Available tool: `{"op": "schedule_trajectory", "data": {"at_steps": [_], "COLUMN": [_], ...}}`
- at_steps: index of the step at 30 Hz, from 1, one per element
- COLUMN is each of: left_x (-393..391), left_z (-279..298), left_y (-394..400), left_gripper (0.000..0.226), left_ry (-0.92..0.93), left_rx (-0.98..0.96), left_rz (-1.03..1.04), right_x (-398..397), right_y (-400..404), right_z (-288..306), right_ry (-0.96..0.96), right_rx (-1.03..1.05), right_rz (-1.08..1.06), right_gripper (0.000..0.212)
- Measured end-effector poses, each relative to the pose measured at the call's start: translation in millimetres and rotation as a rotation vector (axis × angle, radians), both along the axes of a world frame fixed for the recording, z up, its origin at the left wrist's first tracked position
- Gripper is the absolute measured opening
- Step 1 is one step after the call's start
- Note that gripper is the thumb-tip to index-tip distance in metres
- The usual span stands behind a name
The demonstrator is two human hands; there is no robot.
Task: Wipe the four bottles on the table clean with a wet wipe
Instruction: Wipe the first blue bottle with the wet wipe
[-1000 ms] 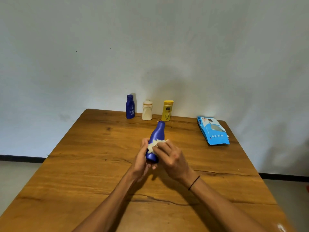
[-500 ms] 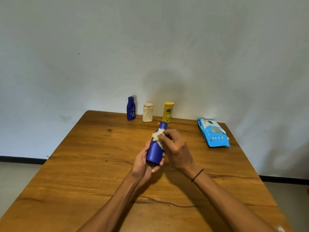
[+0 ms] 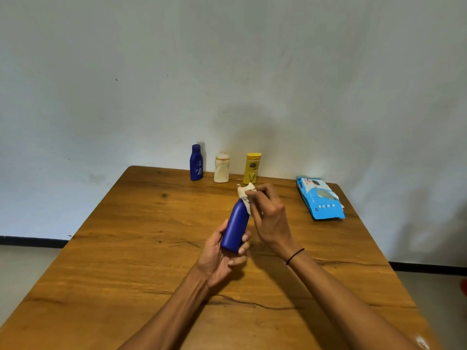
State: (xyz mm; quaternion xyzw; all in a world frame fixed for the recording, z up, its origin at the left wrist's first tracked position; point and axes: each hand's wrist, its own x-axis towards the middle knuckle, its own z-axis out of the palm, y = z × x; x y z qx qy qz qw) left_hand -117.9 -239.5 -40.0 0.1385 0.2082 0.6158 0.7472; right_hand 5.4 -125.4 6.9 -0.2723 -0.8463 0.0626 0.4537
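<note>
Your left hand [image 3: 219, 256] gripped the base of the smooth, matte blue bottle [image 3: 235, 227], fingers curled round it, holding it tilted above the middle of the wooden table [image 3: 126, 248], while your right hand [image 3: 270, 218] pinched the crumpled white wet wipe [image 3: 246, 195] against the bottle's neck and cap. Along the far edge stood a dark blue bottle [image 3: 196, 162], a squat cream bottle [image 3: 222, 168] with a round lid and a yellow bottle [image 3: 252, 168], all upright. A glossy blue wet wipe pack [image 3: 321, 198] lay flat to the right.
</note>
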Motion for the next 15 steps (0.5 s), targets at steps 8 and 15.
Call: {"op": "schedule_trajectory", "data": {"at_steps": [8, 15], "left_x": [0, -7], "left_z": [-6, 8], "left_y": [0, 1], "left_gripper": [0.057, 0.053], "left_ry": [0.211, 0.586], "left_rx": [-0.172, 0.008], "left_rz": [0.12, 0.09], "right_x": [17, 22], "right_y": [-41, -17], "right_z": [-36, -17], "right_ry": [-0.295, -0.228], "right_rx": [0.209, 0.146], "right_rz": [0.31, 0.178], "right_gripper": [0.025, 0.036]}}
